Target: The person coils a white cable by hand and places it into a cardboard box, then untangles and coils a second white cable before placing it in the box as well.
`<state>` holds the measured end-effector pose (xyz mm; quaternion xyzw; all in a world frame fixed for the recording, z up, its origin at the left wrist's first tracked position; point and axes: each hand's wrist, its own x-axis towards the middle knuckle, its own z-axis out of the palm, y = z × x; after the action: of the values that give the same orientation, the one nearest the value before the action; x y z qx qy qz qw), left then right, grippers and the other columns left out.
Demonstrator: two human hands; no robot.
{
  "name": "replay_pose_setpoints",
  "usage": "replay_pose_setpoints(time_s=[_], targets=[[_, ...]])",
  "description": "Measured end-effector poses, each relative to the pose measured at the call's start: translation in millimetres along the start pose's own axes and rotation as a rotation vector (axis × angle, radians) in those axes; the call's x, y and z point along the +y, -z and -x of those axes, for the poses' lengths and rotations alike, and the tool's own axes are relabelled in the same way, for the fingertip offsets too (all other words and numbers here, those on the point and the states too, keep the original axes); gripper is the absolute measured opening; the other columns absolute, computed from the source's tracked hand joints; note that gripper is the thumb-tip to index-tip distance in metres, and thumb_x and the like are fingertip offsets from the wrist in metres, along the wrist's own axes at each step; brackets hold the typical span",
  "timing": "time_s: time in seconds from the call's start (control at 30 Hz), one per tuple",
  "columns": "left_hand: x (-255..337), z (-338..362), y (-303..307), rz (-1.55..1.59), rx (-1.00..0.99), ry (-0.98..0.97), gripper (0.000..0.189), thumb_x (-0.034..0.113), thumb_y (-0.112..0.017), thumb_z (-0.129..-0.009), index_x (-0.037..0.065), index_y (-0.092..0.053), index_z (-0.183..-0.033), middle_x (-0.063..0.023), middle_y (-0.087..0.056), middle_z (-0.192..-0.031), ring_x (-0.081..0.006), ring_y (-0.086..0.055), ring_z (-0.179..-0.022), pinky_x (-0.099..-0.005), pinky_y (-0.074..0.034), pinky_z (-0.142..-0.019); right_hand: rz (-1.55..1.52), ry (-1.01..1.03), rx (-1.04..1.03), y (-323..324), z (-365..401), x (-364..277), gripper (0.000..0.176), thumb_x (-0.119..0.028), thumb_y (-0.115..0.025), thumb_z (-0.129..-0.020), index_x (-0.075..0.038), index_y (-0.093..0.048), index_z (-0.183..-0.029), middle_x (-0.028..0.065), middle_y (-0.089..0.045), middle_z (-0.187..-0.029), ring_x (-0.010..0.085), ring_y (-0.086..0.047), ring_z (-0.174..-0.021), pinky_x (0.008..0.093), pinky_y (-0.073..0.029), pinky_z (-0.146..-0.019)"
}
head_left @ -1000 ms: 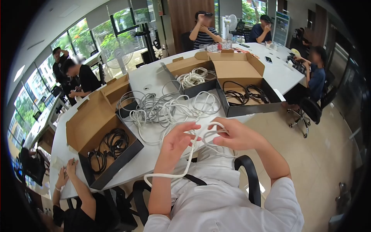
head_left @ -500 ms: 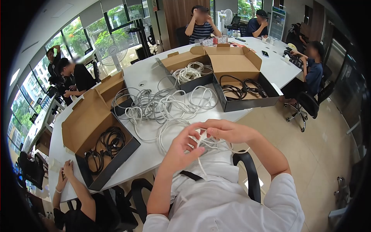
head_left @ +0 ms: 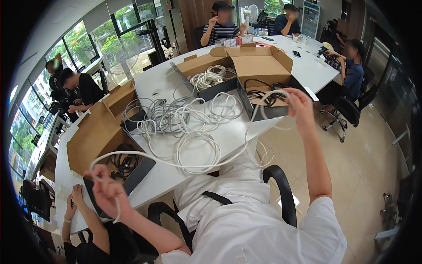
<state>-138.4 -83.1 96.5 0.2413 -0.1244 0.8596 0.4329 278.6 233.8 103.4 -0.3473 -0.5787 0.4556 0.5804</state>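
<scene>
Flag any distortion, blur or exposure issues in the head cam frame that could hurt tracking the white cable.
Head view: heavy fisheye, the table edge bows, black vignette at the corners; windows bright but foliage still readable, light even, shadows soft; white cable low-contrast where it crosses the white table; left hand looks slightly soft near the frame edge, right hand sharper.

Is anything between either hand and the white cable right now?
No. The left hand and the right hand both grip the white cable directly. It sags between them over the table, near the loose cable pile; whether it touches that pile is unclear.
</scene>
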Motion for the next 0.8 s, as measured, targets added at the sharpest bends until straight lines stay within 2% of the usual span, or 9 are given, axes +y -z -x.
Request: replay_pose_setpoints(time_s=[0.1, 0.27, 0.33, 0.4, 0.5, 0.57, 0.63, 0.7, 0.8], targets=[[28.5, 1.8, -3.0, 0.053, -0.021, -0.202, 0.029, -0.002, -0.040, -0.095, 0.003, -0.043, -0.123, -0.0095, -0.042, -0.108, -0.0066, -0.029, -0.050, -0.0215, -0.025, -0.044, -0.035, 0.097, 0.185, 48.8, -5.8, 3.3, 0.023, -0.011, -0.050, -0.094, -0.003, -0.063, -0.111, -0.0022, -0.059, -0.076, 0.0006, -0.041, -0.051, 0.0172, -0.030, -0.043], [95.1, -2.3, 25.8, -0.210, -0.036, -0.520, 0.025, -0.006, -0.045, -0.093, -0.001, -0.047, -0.118, -0.0119, -0.043, -0.107, -0.0069, -0.028, -0.051, -0.0183, -0.027, -0.044, -0.049, 0.097, 0.428, 95.9, 0.5, -3.5, 0.022, -0.008, -0.049, -0.094, -0.002, -0.062, -0.111, -0.0007, -0.057, -0.078, 0.0021, -0.043, -0.055, 0.0185, -0.033, -0.045], [118.6, -3.0, 33.1, -0.308, -0.027, -0.636, 0.022, -0.008, -0.047, -0.092, -0.002, -0.051, -0.113, -0.0138, -0.046, -0.104, -0.0067, -0.028, -0.051, -0.0162, -0.029, -0.045, -0.190, 0.106, 0.533, 124.6, -1.2, 6.8, 0.022, -0.008, -0.048, -0.094, -0.002, -0.060, -0.112, -0.0007, -0.055, -0.078, 0.0033, -0.044, -0.058, 0.0193, -0.034, -0.046], [141.0, -3.1, 37.1, -0.181, 0.048, -0.647, 0.018, -0.007, -0.046, -0.093, -0.003, -0.051, -0.110, -0.0141, -0.047, -0.101, -0.0074, -0.028, -0.050, -0.0170, -0.029, -0.045, -0.332, 0.102, 0.593, 164.6, -5.5, 26.1, 0.024, -0.005, -0.045, -0.095, -0.002, -0.056, -0.116, 0.0001, -0.052, -0.077, 0.0066, -0.044, -0.060, 0.0213, -0.034, -0.047], [171.0, -3.2, 40.7, -0.083, 0.150, -0.683, 0.014, -0.004, -0.043, -0.094, -0.005, -0.051, -0.106, -0.0146, -0.049, -0.095, -0.0083, -0.028, -0.049, -0.0194, -0.030, -0.046, -0.621, 0.126, 0.764, 254.1, -23.4, 89.0, 0.022, -0.005, -0.045, -0.095, -0.002, -0.055, -0.115, 0.0013, -0.048, -0.074, 0.0089, -0.043, -0.059, 0.0232, -0.035, -0.047], [202.1, -4.0, 51.2, -0.045, 0.192, -0.726, 0.013, -0.003, -0.042, -0.095, -0.005, -0.051, -0.104, -0.0141, -0.050, -0.090, -0.0088, -0.028, -0.048, -0.0214, -0.031, -0.047, -0.559, 0.159, 1.100, 285.6, -23.4, 115.3, 0.017, -0.006, -0.045, -0.095, -0.002, -0.055, -0.108, 0.0022, -0.047, -0.072, 0.0109, -0.044, -0.059, 0.0244, -0.036, -0.048], [237.3, -4.2, 70.4, -0.025, 0.208, -0.760, 0.012, -0.002, -0.041, -0.095, -0.004, -0.051, -0.101, -0.0129, -0.051, -0.087, -0.0090, -0.028, -0.048, -0.0231, -0.032, -0.048, -0.599, 0.073, 1.371, 318.3, -17.3, 149.4, 0.013, -0.012, -0.050, -0.094, -0.002, -0.054, -0.102, 0.0022, -0.046, -0.070, 0.0116, -0.043, -0.055, 0.0247, -0.036, -0.046], [251.6, -5.7, 77.7, -0.052, 0.218, -0.736, 0.011, -0.002, -0.041, -0.095, -0.003, -0.051, -0.099, -0.0119, -0.052, -0.085, -0.0091, -0.028, -0.048, -0.0243, -0.033, -0.049, -0.505, -0.164, 1.578, 343.7, -8.5, 183.1, 0.014, -0.015, -0.053, -0.093, -0.004, -0.055, -0.100, 0.0017, -0.047, -0.068, 0.0118, -0.043, -0.051, 0.0257, -0.036, -0.044], [231.7, -11.4, 65.3, -0.155, 0.307, -0.710, 0.012, -0.003, -0.041, -0.094, -0.002, -0.052, -0.100, -0.0108, -0.054, -0.087, -0.0091, -0.029, -0.049, -0.0239, -0.033, -0.050, -0.425, -0.316, 1.288, 382.6, 10.1, 254.7, 0.019, -0.016, -0.057, -0.089, -0.004, -0.058, -0.103, 0.0010, -0.049, -0.066, 0.0125, -0.044, -0.049, 0.0261, -0.037, -0.043]])
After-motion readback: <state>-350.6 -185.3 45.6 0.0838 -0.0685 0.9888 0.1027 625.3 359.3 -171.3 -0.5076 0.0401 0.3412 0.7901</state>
